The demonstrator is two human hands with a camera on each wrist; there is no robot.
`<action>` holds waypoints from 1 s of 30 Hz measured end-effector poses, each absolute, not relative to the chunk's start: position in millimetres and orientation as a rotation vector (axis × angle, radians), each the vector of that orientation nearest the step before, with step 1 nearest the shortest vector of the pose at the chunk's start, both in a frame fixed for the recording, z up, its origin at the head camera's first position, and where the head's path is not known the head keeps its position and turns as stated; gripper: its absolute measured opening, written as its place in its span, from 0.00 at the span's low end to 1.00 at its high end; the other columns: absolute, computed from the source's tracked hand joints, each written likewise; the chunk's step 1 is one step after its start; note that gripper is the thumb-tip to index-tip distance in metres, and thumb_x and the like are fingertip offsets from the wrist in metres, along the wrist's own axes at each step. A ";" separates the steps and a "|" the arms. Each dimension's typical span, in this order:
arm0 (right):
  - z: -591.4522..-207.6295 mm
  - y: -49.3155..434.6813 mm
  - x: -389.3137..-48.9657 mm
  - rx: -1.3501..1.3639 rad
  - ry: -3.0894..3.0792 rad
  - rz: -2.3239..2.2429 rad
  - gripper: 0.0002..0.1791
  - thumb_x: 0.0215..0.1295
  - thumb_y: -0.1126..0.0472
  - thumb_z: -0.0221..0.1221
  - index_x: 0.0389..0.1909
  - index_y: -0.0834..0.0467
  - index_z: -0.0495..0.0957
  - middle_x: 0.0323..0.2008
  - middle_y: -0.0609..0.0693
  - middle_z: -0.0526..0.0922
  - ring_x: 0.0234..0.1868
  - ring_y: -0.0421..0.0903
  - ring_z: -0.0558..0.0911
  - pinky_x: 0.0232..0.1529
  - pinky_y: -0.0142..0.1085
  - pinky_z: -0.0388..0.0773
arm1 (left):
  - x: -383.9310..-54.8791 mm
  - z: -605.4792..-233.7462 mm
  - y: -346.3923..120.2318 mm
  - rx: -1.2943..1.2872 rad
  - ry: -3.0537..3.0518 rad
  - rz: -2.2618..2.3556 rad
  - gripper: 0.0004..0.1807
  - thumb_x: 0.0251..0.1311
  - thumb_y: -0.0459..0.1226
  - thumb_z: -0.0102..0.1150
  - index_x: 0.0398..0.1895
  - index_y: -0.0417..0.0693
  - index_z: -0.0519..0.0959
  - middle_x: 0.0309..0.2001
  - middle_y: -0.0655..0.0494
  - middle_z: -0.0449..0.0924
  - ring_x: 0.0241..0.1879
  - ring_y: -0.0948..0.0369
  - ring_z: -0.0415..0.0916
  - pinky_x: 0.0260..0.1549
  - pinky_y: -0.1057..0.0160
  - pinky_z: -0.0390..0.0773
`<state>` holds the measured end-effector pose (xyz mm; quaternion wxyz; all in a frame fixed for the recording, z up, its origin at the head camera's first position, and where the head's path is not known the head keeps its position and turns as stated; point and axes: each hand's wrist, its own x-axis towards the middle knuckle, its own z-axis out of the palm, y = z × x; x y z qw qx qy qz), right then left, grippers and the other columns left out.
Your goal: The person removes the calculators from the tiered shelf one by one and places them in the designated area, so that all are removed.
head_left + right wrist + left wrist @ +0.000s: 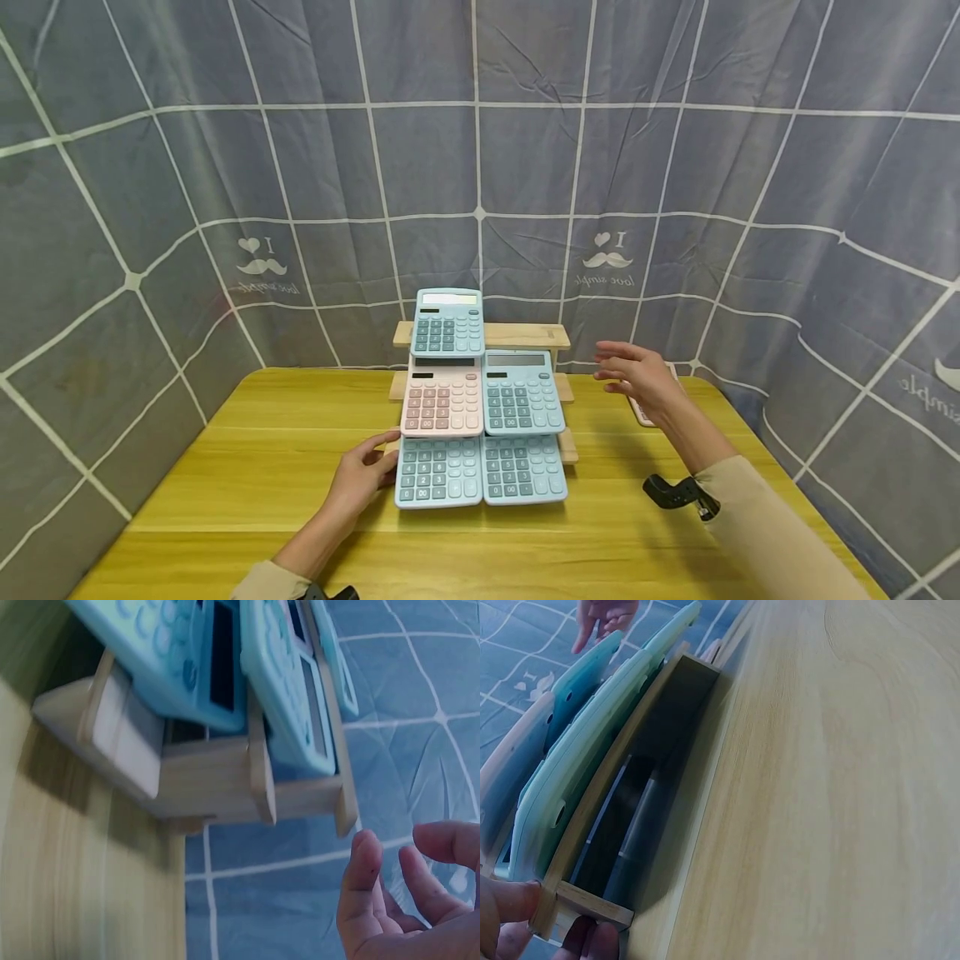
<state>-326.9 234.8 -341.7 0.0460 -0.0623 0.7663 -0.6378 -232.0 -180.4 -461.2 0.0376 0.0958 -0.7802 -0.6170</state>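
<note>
Far L: grey grid curtain (420, 158), its mirrored print reading "I", a heart, a moustache, "love simple". Bench (225, 467) runs out L past the L hand (360, 475); front edge is out of shot.

L hand's grip is closed on the L end of the wooden rack (525, 335), thumb on the slat, fingers curled round the end piece per L wrist cam; some fingertips hidden. A small mark at the top slat's R end is too tiny to read.

Rack, L col.: top blue calc (448, 333); mid pink calc (442, 408), its display partly covered; btm L blue calc (438, 479), keys "0", "00", "1", "2", "3" legible, display hidden. R col.: mid R blue calc (522, 400), keys 7-8-9 on top row; btm R blue calc (522, 475), display hidden too. Top slat's R half shows bare wood.

Open gap b/w rack and R hand (641, 375); that grip is loose, fingers apart and slightly bent, nothing held. Spare pink calc (642, 416) lies on bench behind it, mostly blocked. Black wrist device (671, 492) by the R cuff. Far R: curtain print "simple", mirrored, cut off.
</note>
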 end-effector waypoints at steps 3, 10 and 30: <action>-337.5 227.1 -327.5 -0.208 2.323 -1.954 0.27 0.76 0.60 0.55 0.71 0.63 0.66 0.47 0.39 0.82 0.44 0.42 0.84 0.46 0.34 0.84 | -231.4 -460.2 -180.0 0.303 -2.393 -1.899 0.20 0.71 0.33 0.56 0.65 0.44 0.77 0.41 0.43 0.77 0.36 0.59 0.81 0.38 0.64 0.86; -330.4 210.3 -327.8 -0.238 2.284 -1.980 0.27 0.76 0.60 0.55 0.72 0.63 0.66 0.51 0.47 0.83 0.45 0.44 0.84 0.46 0.35 0.83 | -232.2 -459.3 -179.8 0.307 -2.420 -1.879 0.21 0.71 0.33 0.56 0.66 0.45 0.76 0.43 0.44 0.77 0.37 0.59 0.79 0.39 0.63 0.86; -316.4 147.4 -331.1 -0.234 2.183 -2.065 0.27 0.73 0.63 0.57 0.71 0.64 0.68 0.62 0.67 0.76 0.44 0.51 0.86 0.37 0.31 0.84 | -230.4 -461.9 -181.3 0.309 -2.402 -1.902 0.21 0.71 0.32 0.56 0.65 0.44 0.77 0.42 0.43 0.77 0.37 0.59 0.79 0.37 0.63 0.86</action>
